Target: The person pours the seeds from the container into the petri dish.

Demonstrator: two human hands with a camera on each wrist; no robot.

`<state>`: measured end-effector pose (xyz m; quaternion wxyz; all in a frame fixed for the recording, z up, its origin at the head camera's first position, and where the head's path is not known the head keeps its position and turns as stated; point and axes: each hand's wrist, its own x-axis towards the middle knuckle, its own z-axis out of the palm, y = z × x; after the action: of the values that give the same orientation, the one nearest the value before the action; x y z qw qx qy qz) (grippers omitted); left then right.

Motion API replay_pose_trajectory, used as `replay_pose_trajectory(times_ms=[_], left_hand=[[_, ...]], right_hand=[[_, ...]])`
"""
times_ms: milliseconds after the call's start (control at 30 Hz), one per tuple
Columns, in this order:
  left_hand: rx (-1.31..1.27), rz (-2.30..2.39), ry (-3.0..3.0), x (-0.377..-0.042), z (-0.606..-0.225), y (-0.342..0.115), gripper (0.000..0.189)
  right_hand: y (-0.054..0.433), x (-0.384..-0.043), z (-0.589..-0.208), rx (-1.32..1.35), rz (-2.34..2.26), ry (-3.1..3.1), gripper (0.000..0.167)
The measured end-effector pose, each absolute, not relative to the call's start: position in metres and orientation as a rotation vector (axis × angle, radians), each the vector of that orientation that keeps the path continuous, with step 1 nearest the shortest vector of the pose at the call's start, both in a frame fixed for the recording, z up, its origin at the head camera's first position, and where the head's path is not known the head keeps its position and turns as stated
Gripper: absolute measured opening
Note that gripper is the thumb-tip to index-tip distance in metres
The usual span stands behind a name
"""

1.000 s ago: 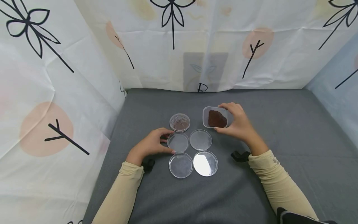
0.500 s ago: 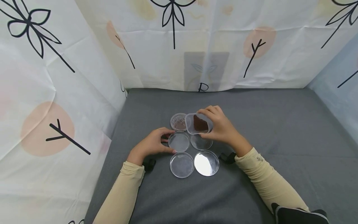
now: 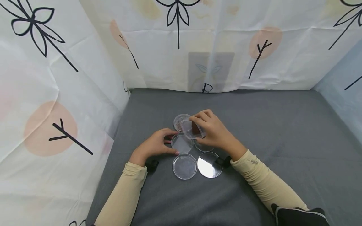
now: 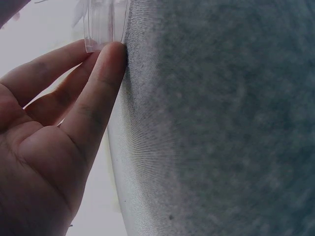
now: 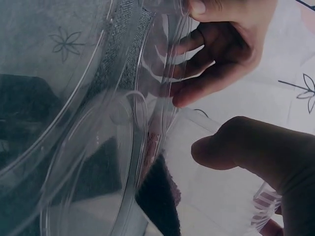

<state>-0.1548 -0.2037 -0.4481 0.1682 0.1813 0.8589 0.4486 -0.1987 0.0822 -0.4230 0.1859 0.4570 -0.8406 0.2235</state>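
My left hand holds the rim of a clear petri dish between thumb and fingers. In the left wrist view the thumb touches the lower edge of that dish. My right hand grips a clear plastic tub with dark brown, soil-like material in it. The tub is tilted to the left over the held dish's far edge. It partly covers a back petri dish with brown bits inside. In the right wrist view my thumb presses the wall of the tub.
Another clear dish sits to the right, partly under my right hand. Two more stand closer to me: a front left dish and a glare-lit front right dish. Grey cloth covers the table; a patterned curtain hangs behind.
My right hand has carried the tub leftward from beside the back dish and tipped it over the dishes. The left hand keeps its hold on the same dish.
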Motion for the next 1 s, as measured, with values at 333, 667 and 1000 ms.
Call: replay_pose_trajectory(times_ms=[333,667,1000], left_hand=[[0.512,1.271,2.439,-0.154,-0.445,-0.201,0.081],[0.527,1.271,2.454,-0.154,-0.446,-0.201,0.082],[0.524,1.258,2.461,-0.153,-0.443,-0.200,0.082]], right_hand=[[0.071,-0.196,-0.419,1.349,0.496,-2.279,0.075],[0.065,-0.191,-0.416,1.359,0.403,-2.281,0.072],[0.060,-0.187,-0.417,1.334,0.352,-2.289,0.068]])
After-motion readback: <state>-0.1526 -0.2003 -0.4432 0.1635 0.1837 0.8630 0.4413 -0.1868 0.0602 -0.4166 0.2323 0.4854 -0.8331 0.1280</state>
